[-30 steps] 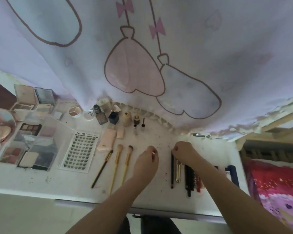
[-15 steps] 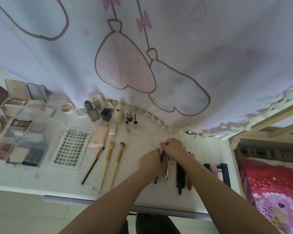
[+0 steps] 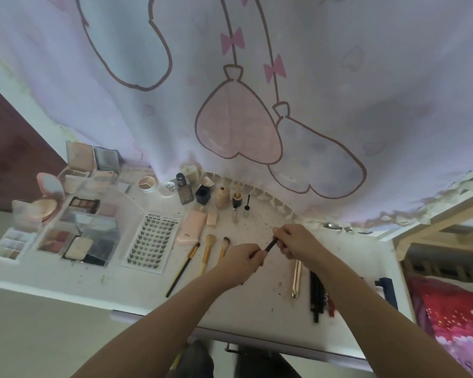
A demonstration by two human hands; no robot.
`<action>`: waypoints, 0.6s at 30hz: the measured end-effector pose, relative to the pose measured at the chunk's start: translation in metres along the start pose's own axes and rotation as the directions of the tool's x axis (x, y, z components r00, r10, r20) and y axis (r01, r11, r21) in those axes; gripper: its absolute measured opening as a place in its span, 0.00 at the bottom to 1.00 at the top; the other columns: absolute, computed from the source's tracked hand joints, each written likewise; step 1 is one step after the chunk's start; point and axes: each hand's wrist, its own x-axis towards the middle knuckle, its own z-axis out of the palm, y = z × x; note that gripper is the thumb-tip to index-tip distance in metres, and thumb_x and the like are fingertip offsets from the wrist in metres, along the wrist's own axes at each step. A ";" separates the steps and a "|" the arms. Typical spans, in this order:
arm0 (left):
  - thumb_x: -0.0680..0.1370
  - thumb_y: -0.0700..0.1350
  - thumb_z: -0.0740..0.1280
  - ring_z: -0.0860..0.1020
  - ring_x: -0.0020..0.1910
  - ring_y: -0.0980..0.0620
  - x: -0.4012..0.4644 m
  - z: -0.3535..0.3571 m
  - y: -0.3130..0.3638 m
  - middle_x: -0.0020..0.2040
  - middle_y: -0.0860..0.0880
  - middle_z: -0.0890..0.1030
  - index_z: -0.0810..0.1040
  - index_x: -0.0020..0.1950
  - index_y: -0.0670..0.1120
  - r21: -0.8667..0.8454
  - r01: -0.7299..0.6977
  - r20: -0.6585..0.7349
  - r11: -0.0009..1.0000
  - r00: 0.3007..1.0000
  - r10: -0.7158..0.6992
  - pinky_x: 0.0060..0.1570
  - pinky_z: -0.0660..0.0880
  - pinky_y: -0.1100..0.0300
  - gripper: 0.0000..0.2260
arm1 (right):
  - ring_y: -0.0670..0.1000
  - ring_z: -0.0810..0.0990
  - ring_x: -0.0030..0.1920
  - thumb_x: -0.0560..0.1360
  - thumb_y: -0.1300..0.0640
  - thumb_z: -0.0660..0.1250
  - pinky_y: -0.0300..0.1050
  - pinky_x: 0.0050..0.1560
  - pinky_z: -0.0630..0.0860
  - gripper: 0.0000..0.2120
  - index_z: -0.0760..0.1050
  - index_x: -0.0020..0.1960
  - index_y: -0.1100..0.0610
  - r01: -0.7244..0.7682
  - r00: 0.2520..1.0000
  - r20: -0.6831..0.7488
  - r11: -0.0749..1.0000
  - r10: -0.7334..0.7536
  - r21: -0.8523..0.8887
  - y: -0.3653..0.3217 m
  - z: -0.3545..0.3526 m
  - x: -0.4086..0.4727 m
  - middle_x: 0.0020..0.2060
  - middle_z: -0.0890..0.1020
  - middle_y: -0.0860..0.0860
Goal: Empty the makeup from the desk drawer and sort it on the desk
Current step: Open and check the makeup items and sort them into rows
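Both hands hold one thin dark pencil above the middle of the white desk. My left hand grips its lower end, my right hand pinches its upper end. Left of them lie three brushes. On the right lie a gold tube and a row of black and red pencils. Bottles stand along the back. Open palettes and compacts fill the left side, beside a lash tray.
A printed curtain hangs down onto the desk's back edge. A wooden bed frame and a red patterned blanket are at the right. A navy tube lies near the desk's right edge. Dark crumbs dot the desk top.
Both hands took the dark pencil out of the row on the right, lifted it and carried it left toward the desk's middle. The camera tilted and shifted.
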 end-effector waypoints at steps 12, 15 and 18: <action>0.83 0.47 0.55 0.64 0.25 0.57 -0.035 -0.039 -0.032 0.29 0.53 0.68 0.69 0.37 0.47 -0.323 0.148 0.265 0.935 0.962 -0.061 0.25 0.61 0.66 0.15 | 0.44 0.63 0.21 0.81 0.59 0.57 0.33 0.19 0.59 0.12 0.71 0.42 0.63 -0.090 0.996 0.019 0.961 0.089 0.262 0.008 0.030 -0.003 0.28 0.69 0.52; 0.83 0.49 0.56 0.64 0.26 0.57 -0.047 -0.050 -0.050 0.30 0.52 0.69 0.71 0.40 0.46 -0.526 0.291 0.316 0.799 0.939 -0.134 0.26 0.60 0.66 0.14 | 0.43 0.66 0.20 0.81 0.61 0.57 0.32 0.17 0.60 0.10 0.69 0.42 0.62 -0.025 0.989 -0.121 0.904 0.084 0.426 0.003 -0.003 0.000 0.30 0.70 0.53; 0.82 0.47 0.58 0.68 0.26 0.56 -0.039 -0.044 -0.046 0.33 0.50 0.74 0.76 0.44 0.44 -0.448 0.244 0.166 0.860 0.968 -0.189 0.25 0.64 0.65 0.12 | 0.47 0.76 0.28 0.79 0.63 0.61 0.34 0.23 0.70 0.04 0.70 0.47 0.63 -0.005 0.995 -0.088 0.915 0.044 0.404 -0.006 -0.015 -0.006 0.35 0.78 0.55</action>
